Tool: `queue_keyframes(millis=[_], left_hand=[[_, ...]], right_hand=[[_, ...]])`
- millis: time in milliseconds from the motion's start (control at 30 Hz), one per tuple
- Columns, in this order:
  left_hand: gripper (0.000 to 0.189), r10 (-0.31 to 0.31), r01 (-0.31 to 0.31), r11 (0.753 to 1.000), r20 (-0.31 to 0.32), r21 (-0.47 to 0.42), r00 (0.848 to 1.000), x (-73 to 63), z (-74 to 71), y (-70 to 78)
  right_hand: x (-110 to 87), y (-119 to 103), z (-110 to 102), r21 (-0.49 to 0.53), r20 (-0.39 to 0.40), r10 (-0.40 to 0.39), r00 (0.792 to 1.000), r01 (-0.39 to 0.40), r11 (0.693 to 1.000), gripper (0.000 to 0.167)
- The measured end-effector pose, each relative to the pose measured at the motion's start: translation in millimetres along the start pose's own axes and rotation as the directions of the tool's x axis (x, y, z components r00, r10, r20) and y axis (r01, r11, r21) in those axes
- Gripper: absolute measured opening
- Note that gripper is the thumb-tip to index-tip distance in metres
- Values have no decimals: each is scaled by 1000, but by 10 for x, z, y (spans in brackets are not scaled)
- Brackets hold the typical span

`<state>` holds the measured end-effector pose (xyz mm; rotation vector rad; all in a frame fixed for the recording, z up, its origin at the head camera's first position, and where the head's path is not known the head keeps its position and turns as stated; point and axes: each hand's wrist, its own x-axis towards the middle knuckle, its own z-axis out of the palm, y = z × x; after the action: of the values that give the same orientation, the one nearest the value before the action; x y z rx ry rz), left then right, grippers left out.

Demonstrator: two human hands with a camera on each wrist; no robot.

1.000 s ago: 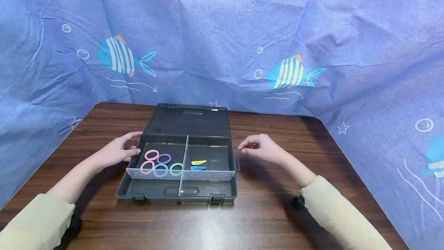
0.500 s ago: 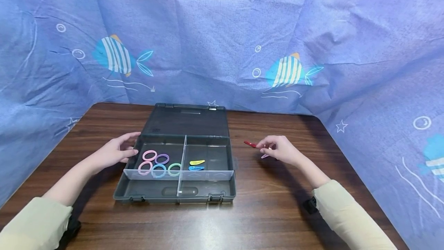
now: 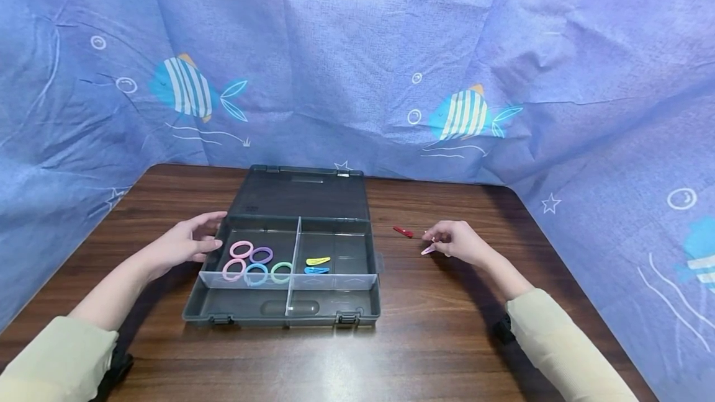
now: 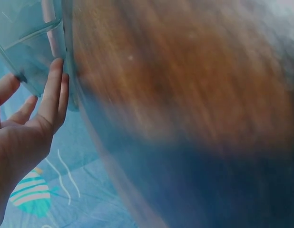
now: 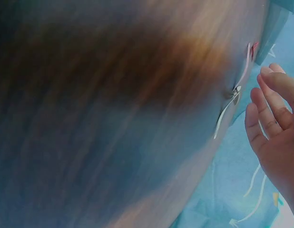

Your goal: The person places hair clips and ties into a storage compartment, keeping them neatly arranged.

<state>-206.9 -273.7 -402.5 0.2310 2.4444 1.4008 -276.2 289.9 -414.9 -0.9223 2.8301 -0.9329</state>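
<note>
A dark translucent divided box lies open on the table. Its back left compartment holds several coiled hair ties, among them a purple one and a green one. Yellow and blue snap hair clips lie in the back right compartment. My left hand rests against the box's left side, fingers extended along the wall. To the right, my right hand hovers with loosely bent fingers over a lilac hair clip; in the right wrist view a gap separates fingertips and clips. Beyond it lies a red hair clip.
The box's lid lies folded back behind it. A thin clear tab sticks out at the box's right side. Behind the wooden table hangs a blue fish-print cloth.
My right hand has moved right from beside the box to the loose clips, uncovering the red and lilac ones. The left hand stays at the box's side.
</note>
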Motion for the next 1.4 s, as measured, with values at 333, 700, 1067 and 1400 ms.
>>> queue_keyframes(millis=[333, 700, 1067, 1400], left_hand=[[73, -17, 17, 1000, 10, -22, 1000, 4, -5, -3], [73, -25, 26, 999, 12, -33, 1000, -5, -5, 15], [73, -18, 18, 999, 12, -37, 1000, -11, -13, 9], [73, -20, 21, 998, 17, -61, 1000, 1, -6, -10]], right_hand=[[17, 101, 26, -107, 50, -119, 992, 124, 987, 19], [38, 113, 45, -159, 60, -147, 987, 154, 975, 14], [94, 71, 59, -188, 68, -182, 981, 192, 963, 13], [101, 53, 55, -185, 83, -173, 981, 186, 965, 12]])
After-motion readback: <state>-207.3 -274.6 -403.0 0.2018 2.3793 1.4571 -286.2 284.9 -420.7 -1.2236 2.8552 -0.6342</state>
